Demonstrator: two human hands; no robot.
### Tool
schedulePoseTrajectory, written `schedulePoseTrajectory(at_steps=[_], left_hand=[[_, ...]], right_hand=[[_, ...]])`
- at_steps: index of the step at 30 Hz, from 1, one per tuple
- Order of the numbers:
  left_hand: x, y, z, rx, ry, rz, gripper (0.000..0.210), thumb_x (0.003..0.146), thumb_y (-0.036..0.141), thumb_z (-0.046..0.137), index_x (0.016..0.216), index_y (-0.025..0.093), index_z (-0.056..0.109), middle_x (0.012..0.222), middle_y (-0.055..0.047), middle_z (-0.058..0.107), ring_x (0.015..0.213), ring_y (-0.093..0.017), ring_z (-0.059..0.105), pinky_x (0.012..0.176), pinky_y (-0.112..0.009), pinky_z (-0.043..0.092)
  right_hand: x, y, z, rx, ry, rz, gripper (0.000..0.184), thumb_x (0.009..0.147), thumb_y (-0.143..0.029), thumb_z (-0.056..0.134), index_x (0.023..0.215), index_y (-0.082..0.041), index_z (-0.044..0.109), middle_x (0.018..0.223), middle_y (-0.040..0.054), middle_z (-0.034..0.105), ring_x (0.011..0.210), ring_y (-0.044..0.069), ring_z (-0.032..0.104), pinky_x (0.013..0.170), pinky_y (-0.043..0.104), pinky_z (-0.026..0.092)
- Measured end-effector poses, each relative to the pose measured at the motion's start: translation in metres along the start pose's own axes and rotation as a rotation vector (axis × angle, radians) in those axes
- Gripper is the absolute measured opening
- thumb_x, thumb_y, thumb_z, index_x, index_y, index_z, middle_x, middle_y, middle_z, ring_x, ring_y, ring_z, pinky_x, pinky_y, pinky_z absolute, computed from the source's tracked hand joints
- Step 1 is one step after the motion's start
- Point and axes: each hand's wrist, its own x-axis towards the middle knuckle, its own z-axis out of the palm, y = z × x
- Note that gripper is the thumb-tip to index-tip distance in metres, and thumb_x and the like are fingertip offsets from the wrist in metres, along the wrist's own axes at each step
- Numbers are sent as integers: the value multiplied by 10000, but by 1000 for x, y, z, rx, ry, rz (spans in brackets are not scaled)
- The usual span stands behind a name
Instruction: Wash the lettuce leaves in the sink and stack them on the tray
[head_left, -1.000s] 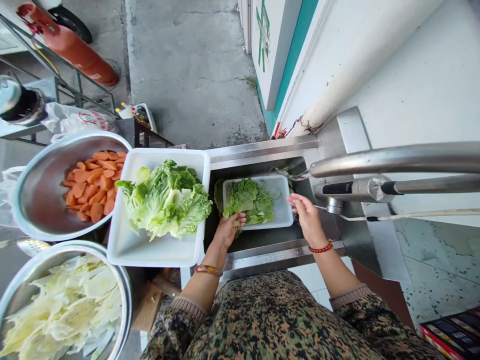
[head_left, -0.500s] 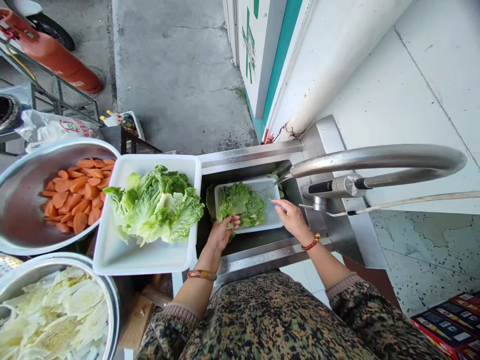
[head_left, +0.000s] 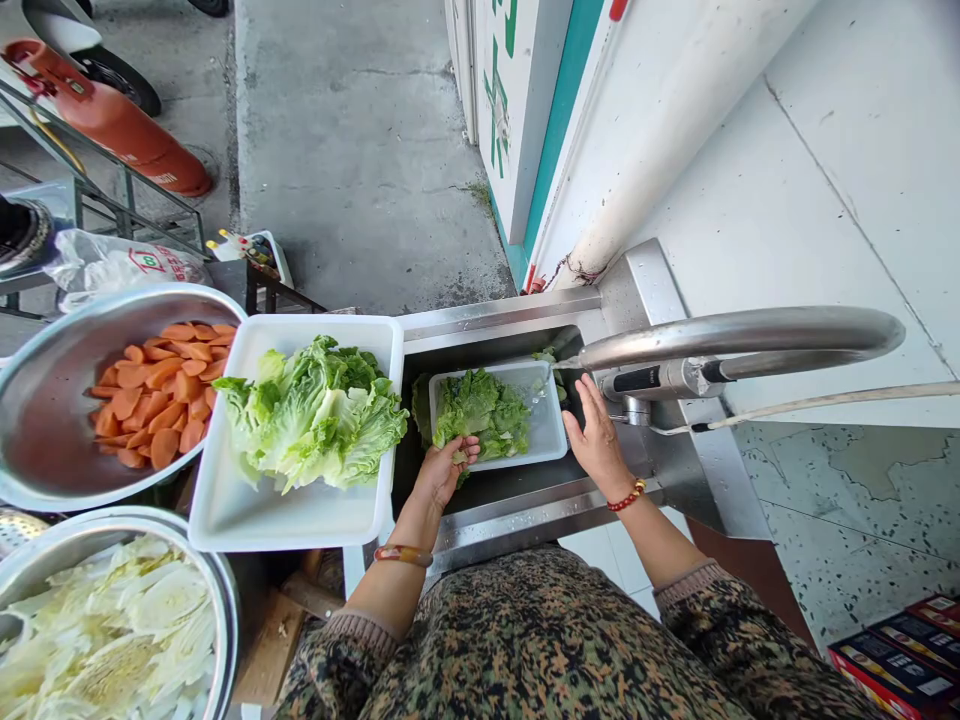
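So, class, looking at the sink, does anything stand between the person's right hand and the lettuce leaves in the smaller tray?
Yes: the right-hand rim of the smaller tray stands between the right hand and the lettuce leaves. Nothing else visible blocks the direct line.

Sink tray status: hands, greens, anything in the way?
Left hand at greens. Right hand open, at right end of sink tray. Greens bunched toward tray's left. Faucet spout near right hand, might obstruct.
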Motion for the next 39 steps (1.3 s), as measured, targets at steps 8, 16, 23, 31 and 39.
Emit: schedulePoseTrajectory(at_steps=[8, 16, 23, 31, 39], left_hand=[[-2, 4, 5, 0, 5, 7, 89, 795, 195, 694, 797, 136, 628, 848, -114, 734, 723, -164, 703, 648, -273, 552], [-2, 4, 4, 10, 19, 4, 92, 780, 190, 702, 795, 151, 621, 854, -108, 735, 727, -168, 701, 647, -273, 549], [-1, 4, 5, 17, -7, 13, 97, 782, 199, 704, 805, 151, 623, 853, -106, 733, 725, -166, 705, 660, -273, 550], [1, 6, 5, 19, 3, -4, 62, 807, 182, 672, 780, 131, 650, 822, -112, 728, 706, -160, 699, 640, -258, 549], [5, 4, 3, 35, -1, 5, 96, 773, 211, 708, 803, 151, 640, 841, -108, 732, 712, -162, 706, 649, -264, 553]], right_hand=[[-1, -3, -5, 53, 0, 16, 550, 1019, -426, 369, 1532, -229, 335, 1588, 116, 360, 1463, 252, 356, 1198, 510, 355], [-1, -8, -11, 130, 46, 51, 532, 999, -441, 422, 1490, -237, 419, 1559, 109, 415, 1442, 265, 392, 1195, 519, 354], [6, -28, -10, 849, 3, 433, 516, 947, -547, 500, 1382, -270, 526, 1371, 104, 623, 1217, 249, 625, 1026, 456, 512], [-2, -20, -18, 1300, 133, 788, 409, 916, -635, 498, 910, -247, 627, 809, 29, 681, 695, 165, 643, 565, 288, 522], [4, -22, -7, 1354, 158, 764, 456, 897, -635, 551, 699, -245, 423, 598, -64, 391, 481, 100, 396, 421, 236, 370]])
